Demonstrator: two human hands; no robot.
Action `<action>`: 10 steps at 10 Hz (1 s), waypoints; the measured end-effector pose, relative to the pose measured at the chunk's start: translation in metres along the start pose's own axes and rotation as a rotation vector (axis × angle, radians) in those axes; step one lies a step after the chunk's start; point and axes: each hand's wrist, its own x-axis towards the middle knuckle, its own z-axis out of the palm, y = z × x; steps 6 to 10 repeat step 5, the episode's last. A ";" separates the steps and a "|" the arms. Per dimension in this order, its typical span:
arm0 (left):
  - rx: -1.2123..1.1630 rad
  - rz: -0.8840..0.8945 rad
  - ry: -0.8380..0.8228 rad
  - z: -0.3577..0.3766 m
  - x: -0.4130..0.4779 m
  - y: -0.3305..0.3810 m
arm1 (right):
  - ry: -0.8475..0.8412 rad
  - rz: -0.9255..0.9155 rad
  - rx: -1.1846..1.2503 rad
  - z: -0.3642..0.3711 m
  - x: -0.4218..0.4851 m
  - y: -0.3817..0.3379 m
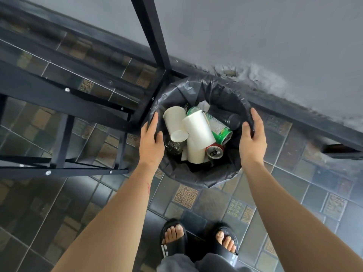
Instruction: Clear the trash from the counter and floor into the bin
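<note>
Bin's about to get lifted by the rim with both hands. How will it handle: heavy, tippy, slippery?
Probably light: the bin holds only paper cups, cans and an empty-looking bottle. The loose black liner over the rim may slide under the left hand and right hand. The loosely piled contents could shift if tilted.

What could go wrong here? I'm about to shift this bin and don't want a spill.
The paper cups and cans are piled loosely in the bin; tilting it could tip them out. The left hand and right hand grip the rim through the black liner, which may slip or tear. The black metal frame stands close and could snag the bin.
</note>
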 end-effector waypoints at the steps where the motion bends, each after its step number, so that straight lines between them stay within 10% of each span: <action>1: 0.057 0.032 -0.026 0.003 -0.001 -0.008 | -0.044 -0.089 -0.145 0.000 0.001 0.007; 4: 0.764 0.110 -0.164 -0.027 -0.015 0.026 | -0.186 -0.243 -0.919 -0.024 -0.017 -0.036; 10: 0.800 0.148 -0.139 -0.043 -0.037 0.065 | -0.209 -0.323 -0.978 -0.042 -0.047 -0.075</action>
